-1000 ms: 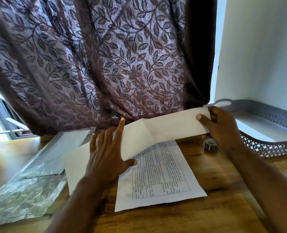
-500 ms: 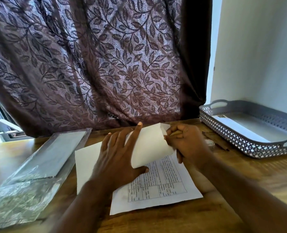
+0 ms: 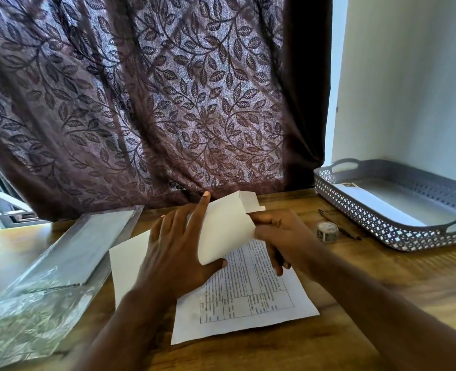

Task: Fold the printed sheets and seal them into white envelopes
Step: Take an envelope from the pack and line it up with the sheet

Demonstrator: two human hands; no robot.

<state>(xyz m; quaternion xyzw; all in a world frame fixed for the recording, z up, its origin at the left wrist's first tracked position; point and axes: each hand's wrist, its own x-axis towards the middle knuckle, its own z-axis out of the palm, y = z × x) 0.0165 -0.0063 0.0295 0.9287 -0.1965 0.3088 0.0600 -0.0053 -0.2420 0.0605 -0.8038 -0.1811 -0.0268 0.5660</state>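
- White paper (image 3: 226, 228), doubled over into a loose curve, is held up between both grips just above the counter (image 3: 360, 333). I can't tell whether it is an envelope or the blank back of a sheet.
- Left grip (image 3: 178, 253): the fingers fan out behind the paper with the forefinger raised. The thumb is tucked under the near lower corner, pinching it.
- Right grip (image 3: 283, 236): the fingers curl round the paper's right edge, close against the fold.
- The printed sheet (image 3: 248, 298) lies flat and unfolded directly below both grips, grid side up. A plain white sheet (image 3: 125, 261) shows beside it on the left.
- Further out, a clear plastic sleeve (image 3: 61, 261) lies on the left. A tape roll (image 3: 327, 231) and a pen (image 3: 339, 223) lie on the right. The grey tray (image 3: 382, 226) stands far right with something flat and white inside.
- I judge we are mid-fold on the held paper, with nothing sealed here yet.
- The next move needs the two edges brought flush, then the paper laid down and a crease pressed along it. If the corners are skewed, the crease will set crooked.
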